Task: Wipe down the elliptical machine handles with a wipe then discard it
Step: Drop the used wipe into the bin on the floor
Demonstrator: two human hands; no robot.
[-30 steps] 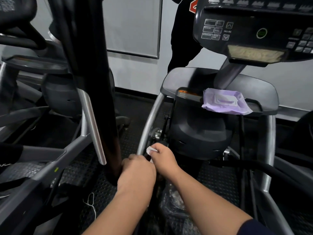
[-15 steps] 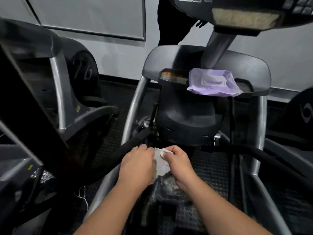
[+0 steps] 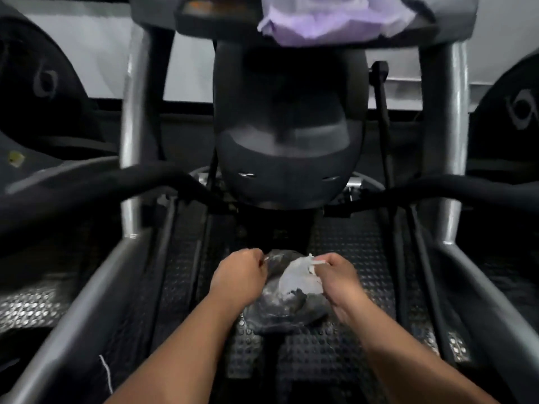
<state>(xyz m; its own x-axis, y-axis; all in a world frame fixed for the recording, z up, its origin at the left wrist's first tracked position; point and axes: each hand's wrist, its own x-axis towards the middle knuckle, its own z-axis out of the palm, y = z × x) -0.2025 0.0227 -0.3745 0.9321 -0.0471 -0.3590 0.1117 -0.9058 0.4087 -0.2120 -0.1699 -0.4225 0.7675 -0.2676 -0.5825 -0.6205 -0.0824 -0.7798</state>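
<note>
Low in the middle of the frame, two bare hands reach down over the black bumpy floor mat [image 3: 344, 357] between the silver rails of the elliptical machine [image 3: 285, 141]. The left hand [image 3: 237, 277] is curled into a loose fist, and its fingertips pinch the edge of a dark, shiny plastic bag [image 3: 287, 312] that sits on the mat. The right hand [image 3: 339, 279] is curled too, and it pinches a crumpled white wipe [image 3: 300, 277] between its thumb and fingers. The wipe hangs right at the top of the bag, between the two hands, and touches the dark plastic. I cannot tell if the wipe is already partly inside the bag or only lying on it. Both forearms come up from the bottom edge of the frame. Above the hands, in the middle of the frame, is the big round black body of the machine. Two dark padded handles stick out from it, the left handle [image 3: 96, 188] toward the left edge and the right handle [image 3: 455, 193] toward the right edge; both are well apart from the hands. Up at the top edge, a purple pack of wipes [image 3: 329, 21] lies on the grey shelf [image 3: 163, 13] of the machine. Tall silver posts stand on both sides of the round body. More dark gym machines show at the far left and far right, a bit blurry.
</note>
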